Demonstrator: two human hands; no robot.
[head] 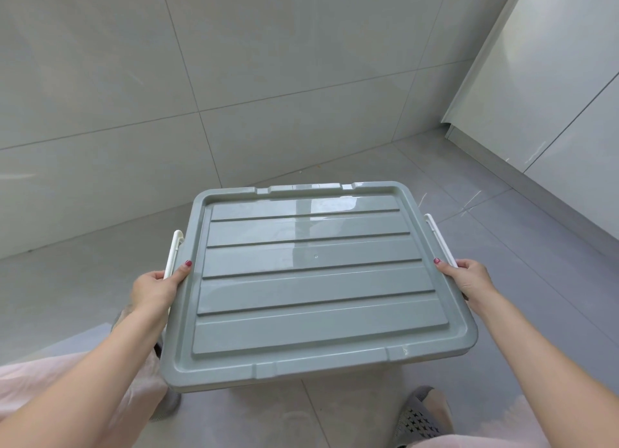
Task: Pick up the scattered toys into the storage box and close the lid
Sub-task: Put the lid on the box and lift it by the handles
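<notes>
A grey ribbed lid [315,280] covers the storage box, which stands on the floor right in front of me; the box body is almost wholly hidden beneath it. My left hand [157,288] grips the lid's left edge, thumb on top, beside a white latch handle [173,251]. On the opposite edge my right hand [467,278] holds on the same way, next to the other white latch handle [438,238]. No toys are in sight.
Grey floor tiles [485,186] surround the box. A tiled wall [201,79] rises just behind it, and white cabinet fronts [552,95] stand at the right. My feet in grey slippers [422,414] are planted at the box's near side.
</notes>
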